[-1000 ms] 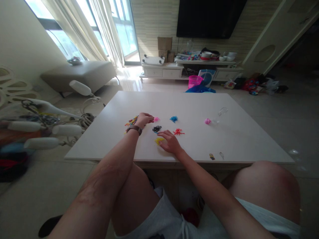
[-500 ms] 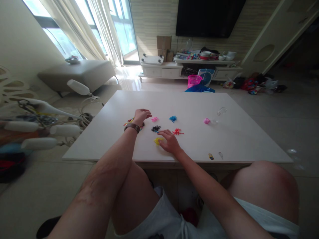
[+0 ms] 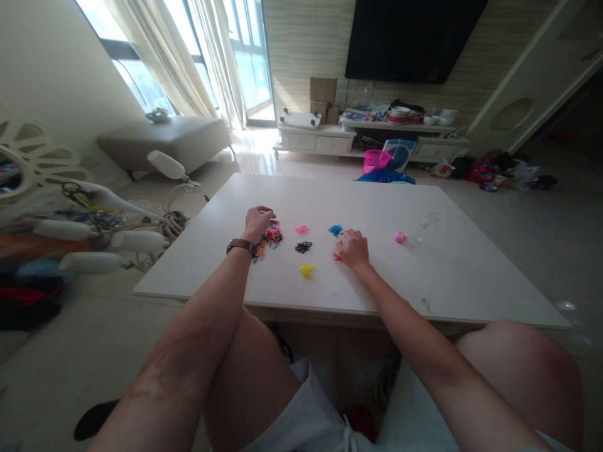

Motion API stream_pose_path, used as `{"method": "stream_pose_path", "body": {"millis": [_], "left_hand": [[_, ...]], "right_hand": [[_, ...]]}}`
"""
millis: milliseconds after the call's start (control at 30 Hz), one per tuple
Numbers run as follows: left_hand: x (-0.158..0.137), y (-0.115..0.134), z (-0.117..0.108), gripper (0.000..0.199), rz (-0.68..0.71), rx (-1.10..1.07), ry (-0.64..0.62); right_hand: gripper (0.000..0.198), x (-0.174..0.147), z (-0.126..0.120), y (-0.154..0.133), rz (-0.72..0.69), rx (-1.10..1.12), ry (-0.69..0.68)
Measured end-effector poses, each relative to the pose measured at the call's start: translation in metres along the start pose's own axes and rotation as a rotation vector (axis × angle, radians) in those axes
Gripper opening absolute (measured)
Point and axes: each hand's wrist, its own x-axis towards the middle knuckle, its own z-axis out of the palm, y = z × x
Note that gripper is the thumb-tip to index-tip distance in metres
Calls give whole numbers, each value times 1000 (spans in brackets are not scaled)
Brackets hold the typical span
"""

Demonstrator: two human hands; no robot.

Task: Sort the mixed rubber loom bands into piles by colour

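Observation:
My left hand [image 3: 260,221] hovers at the far side of a mixed-colour pile of small band-like pieces [image 3: 271,237]. Its fingers are curled together; anything between them is too small to make out. My right hand [image 3: 353,249] is over the red pile [image 3: 337,257], largely covering it. The fingers are bent and slightly apart, with their tips beside the blue pile [image 3: 335,230]. Between my hands lie separate little heaps: pink [image 3: 302,229], black [image 3: 303,247] and yellow [image 3: 307,271].
On the white table [image 3: 377,201], to the right, are a pink round object [image 3: 400,238], a clear container [image 3: 430,220] and a small clear piece [image 3: 426,305] near the front edge. A white multi-armed lamp [image 3: 136,240] stands beyond the left edge.
My right hand has moved right and away from me, from the yellow and black heaps to the red and blue ones. The left stays by the mixed pile. The view has shifted.

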Motion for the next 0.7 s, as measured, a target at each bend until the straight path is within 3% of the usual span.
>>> {"method": "stream_pose_path", "body": {"millis": [200,467,700], "left_hand": [[-3,1,-17,12,-31,-36,47],[-4,-8,-33,13,-32,52,24],[-5,-24,-42,15,-22,344,-149]], "right_hand": [[31,17,10,16,-1,16,-99],[26,-21,3,26,-21,173,99],[22,-39,-6,22,-96,205,141]]}}
